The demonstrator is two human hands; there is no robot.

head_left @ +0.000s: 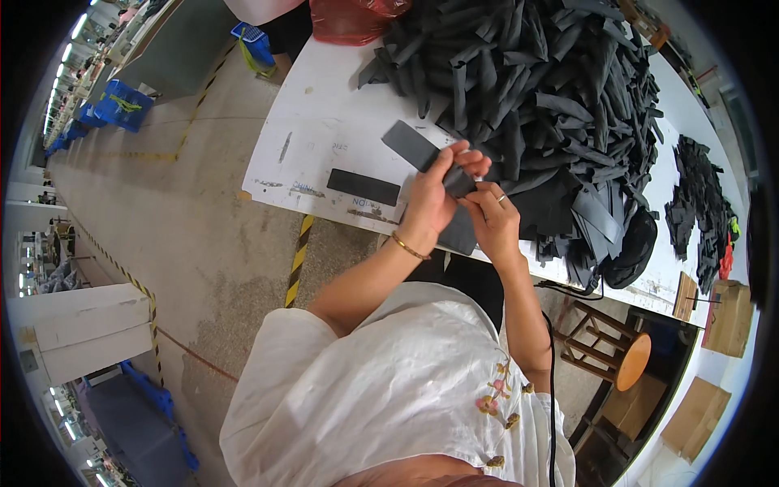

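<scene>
A dark grey fabric strip [411, 147] slants up and to the left from between my hands, its far end over the white table [280, 162]. My left hand [438, 187] grips it with the thumb along its side and the fingers curled. Close by on the right, my right hand [495, 217], with a ring on one finger, pinches the strip's near end. Left of my hands a black fabric strip [363, 187] lies flat on the table. Under my wrists another dark piece [459, 235] shows at the table's near edge.
A big heap of dark grey fabric pieces [519, 89] covers the table's right half. Right of it are a black pouch [634, 250] and a second dark pile [696, 203]. A red plastic bag [349, 20] stands at the far edge; a wooden stool [631, 361] is below right.
</scene>
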